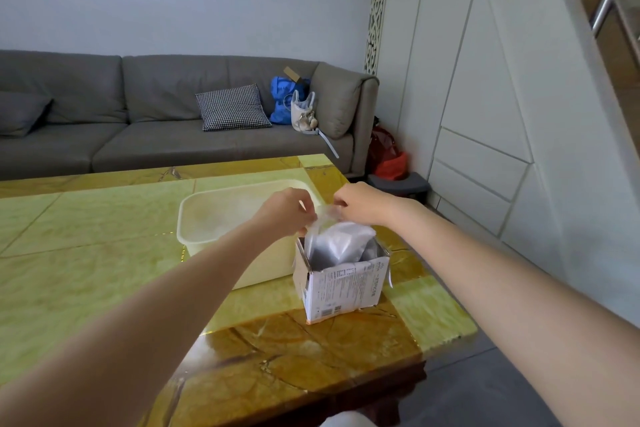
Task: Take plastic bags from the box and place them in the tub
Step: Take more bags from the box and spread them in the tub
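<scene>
Both hands, left hand (284, 210) and right hand (360, 203), pinched a plastic bag (341, 239) above the box (341, 288) at frame center; fingertips hidden behind film, tub (207, 211) partly blocked.

left hand (285, 211) pinching, right hand (360, 203) pinching

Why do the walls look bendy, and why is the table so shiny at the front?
Head view: the wide lens bows the cabinet lines near the edge; light glares off the polished table; the clear plastic bag, pinched by left hand and right hand, looks hazy.
</scene>
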`<state>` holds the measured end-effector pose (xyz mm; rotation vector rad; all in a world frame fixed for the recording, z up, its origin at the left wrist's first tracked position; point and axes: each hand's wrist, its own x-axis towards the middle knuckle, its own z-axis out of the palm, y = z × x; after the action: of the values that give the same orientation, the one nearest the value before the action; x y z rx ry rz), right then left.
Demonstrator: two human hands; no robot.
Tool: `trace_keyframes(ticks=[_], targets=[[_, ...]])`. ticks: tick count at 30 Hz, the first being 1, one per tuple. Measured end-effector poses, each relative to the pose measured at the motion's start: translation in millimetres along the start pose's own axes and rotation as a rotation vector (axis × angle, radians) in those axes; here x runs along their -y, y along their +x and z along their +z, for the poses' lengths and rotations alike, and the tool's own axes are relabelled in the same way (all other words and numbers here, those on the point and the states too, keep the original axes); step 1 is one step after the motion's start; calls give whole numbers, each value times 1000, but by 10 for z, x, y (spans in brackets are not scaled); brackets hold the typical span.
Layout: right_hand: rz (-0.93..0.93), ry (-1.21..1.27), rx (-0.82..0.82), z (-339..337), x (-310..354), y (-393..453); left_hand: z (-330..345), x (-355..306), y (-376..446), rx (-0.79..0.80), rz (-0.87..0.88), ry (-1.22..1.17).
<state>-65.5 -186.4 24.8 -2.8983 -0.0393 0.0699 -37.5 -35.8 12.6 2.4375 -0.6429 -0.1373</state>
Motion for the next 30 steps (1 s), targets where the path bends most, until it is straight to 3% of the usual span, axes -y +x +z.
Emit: trace_keyframes(ticks=[4,6,9,13,17,20,23,26,28,30], targets=[[-34,368,-178,-64,40,-55,-110,-44,24,-9,-54,-130],[-82,526,-193,-175,118,-77,-156,-94,45,-2,-77,-185],[-146,407,-155,-309,191,-73,-227,-135,83,-67,-91,-261],[-135,76,-230,-318,242,-25,-339,-135,61,-194,-120,-428],[-178,-138,-293,-233,333,12,-357,-145,10,-171,-102,-503],[-192,-249,-451,-215,409,26,-308,-213,-4,-140,-99,-632],[-81,-190,-618,-257,451,44,-310,-237,-11,-80,-158,-910],[-87,16,-700,-328,491,84,-370,-213,-57,86,-104,-1140],[-126,125,-762,-376,558,114,-356,-174,-89,138,-89,-1191],[-186,260,-822,-419,659,140,-334,-119,-90,87,-122,-1170]])
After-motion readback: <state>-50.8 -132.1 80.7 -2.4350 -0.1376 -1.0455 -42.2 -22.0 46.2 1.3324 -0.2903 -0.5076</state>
